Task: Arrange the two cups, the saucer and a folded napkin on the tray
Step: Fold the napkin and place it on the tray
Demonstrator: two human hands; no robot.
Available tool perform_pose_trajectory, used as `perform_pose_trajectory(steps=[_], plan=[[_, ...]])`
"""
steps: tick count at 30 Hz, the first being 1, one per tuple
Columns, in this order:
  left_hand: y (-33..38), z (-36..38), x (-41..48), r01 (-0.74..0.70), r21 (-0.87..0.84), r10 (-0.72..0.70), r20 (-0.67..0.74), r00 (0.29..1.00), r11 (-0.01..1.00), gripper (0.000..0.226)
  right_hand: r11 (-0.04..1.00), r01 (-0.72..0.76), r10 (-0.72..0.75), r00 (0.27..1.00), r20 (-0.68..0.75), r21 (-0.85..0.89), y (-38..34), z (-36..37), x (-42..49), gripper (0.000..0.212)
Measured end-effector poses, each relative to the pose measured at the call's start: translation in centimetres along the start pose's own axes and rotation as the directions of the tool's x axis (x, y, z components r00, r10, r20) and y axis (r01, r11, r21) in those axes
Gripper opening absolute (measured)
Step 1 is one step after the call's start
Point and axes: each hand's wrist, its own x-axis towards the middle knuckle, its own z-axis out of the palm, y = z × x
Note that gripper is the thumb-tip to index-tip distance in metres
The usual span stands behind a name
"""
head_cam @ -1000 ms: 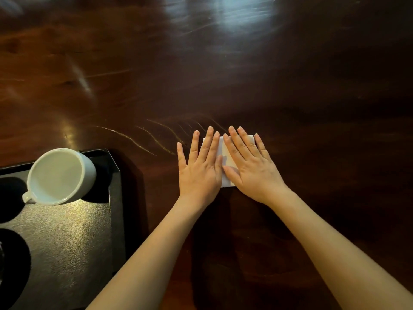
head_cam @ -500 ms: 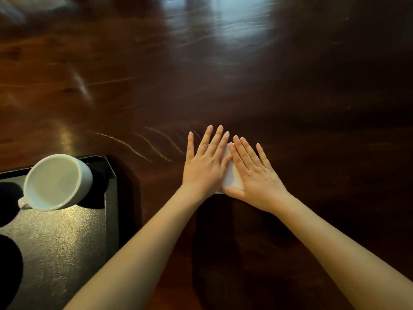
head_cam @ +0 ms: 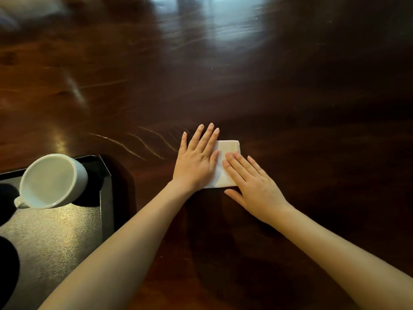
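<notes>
Head view: I see both hands flat, fingers spread, pressing the napkin (head_cam: 225,163) on the worktop (head_cam: 290,97). Left hand (head_cam: 196,159) covers its 9 o'clock edge, right hand (head_cam: 252,182) its 5 o'clock corner. Tray (head_cam: 105,186) with cup (head_cam: 52,181) lies at 9 o'clock; left hand nearer.

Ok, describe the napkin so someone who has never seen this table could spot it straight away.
Start at the dark wooden table and find the black tray at its left, carrying a white cup. To the tray's right, on bare wood, both hands lie flat, left hand and right hand. The napkin is the white folded rectangle pressed beneath them, the only pale flat thing off the tray.
</notes>
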Motion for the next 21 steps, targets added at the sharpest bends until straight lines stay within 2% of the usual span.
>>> perform_pose_trajectory(steps=[4, 6, 8, 10, 12, 13, 14, 16, 17, 19, 21], plan=[[0.0, 0.1, 0.0, -0.009, 0.02, 0.008, 0.033, 0.999, 1.0, 0.058, 0.983, 0.099, -0.125, 0.978, -0.167, -0.158, -0.5, 0.1, 0.0, 0.037], [-0.3, -0.3, 0.3, -0.015, -0.023, 0.017, 0.077, 0.997, 1.0, 0.06, 0.96, 0.137, -0.185, 0.965, -0.187, -0.244, -0.8, -0.1, 0.5, 0.032], [-0.9, -1.2, -0.2, -0.077, -0.092, 0.087, 0.102, 0.991, 0.993, 0.069, 0.956, 0.141, -0.189, 0.966, -0.176, -0.256, -0.9, -0.6, 0.9, 0.027], [-1.5, -2.0, -1.6, -0.25, -0.122, 0.26, 0.075, 0.963, 0.961, 0.082, 0.989, 0.099, -0.121, 0.971, -0.205, -0.114, -0.6, -1.5, 1.6, 0.017], [-2.2, -2.2, -3.3, -0.362, -0.179, 0.378, 0.063, 0.924, 0.915, 0.086, 0.99, 0.014, 0.013, 0.981, -0.194, 0.137, -0.1, -2.9, 2.1, 0.02], [-2.6, -2.1, -3.9, -0.369, -0.244, 0.387, 0.028, 0.922, 0.897, 0.076, 0.971, -0.018, 0.059, 0.984, -0.167, 0.238, 0.2, -3.4, 2.3, 0.022], [-2.8, -2.2, -4.2, -0.344, -0.333, 0.35, -0.045, 0.936, 0.878, 0.056, 0.945, -0.037, 0.088, 0.986, -0.143, 0.324, 0.4, -3.7, 2.4, 0.02], [-3.0, -2.8, -3.8, -0.246, -0.514, 0.183, -0.171, 0.968, 0.822, 0.028, 0.832, -0.077, 0.154, 0.983, -0.095, 0.549, 0.5, -4.3, 2.6, 0.009], [-2.6, -3.5, -3.6, -0.186, -0.597, 0.1, -0.174, 0.98, 0.781, 0.024, 0.725, -0.102, 0.213, 0.974, -0.08, 0.681, 0.5, -4.8, 2.7, 0.006], [-1.7, -5.1, -3.6, -0.064, -0.748, -0.021, -0.103, 0.994, 0.661, 0.018, 0.456, -0.136, 0.352, 0.935, -0.038, 0.879, 0.1, -5.6, 3.2, 0.004], [-0.7, -6.3, -3.7, 0.054, -0.901, -0.104, 0.01, 0.995, 0.431, 0.015, 0.226, -0.184, 0.464, 0.884, 0.061, 0.956, -1.0, -5.8, 4.0, 0.004]])
